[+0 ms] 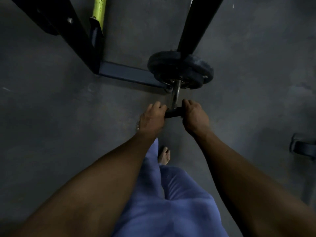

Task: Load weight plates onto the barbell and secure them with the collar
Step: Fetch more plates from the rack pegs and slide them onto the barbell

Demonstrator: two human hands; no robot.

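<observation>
Two dark weight plates (pixel 196 69) sit on the shiny barbell sleeve (pixel 176 93), which points toward me in the middle of the head view. At the near end of the sleeve is a small black collar (pixel 173 113). My left hand (pixel 151 118) grips its left side and my right hand (pixel 195 115) grips its right side. The collar's far face is against the sleeve tip; whether it is around the sleeve is unclear in the dim light.
A black rack upright (pixel 200 24) rises in front of the plates. A black frame with a blue base bar (pixel 130 74) and a yellow-green post (pixel 99 11) stands at the upper left. A dark object (pixel 302 147) lies at the right edge. My bare foot (pixel 164 155) is on the grey floor.
</observation>
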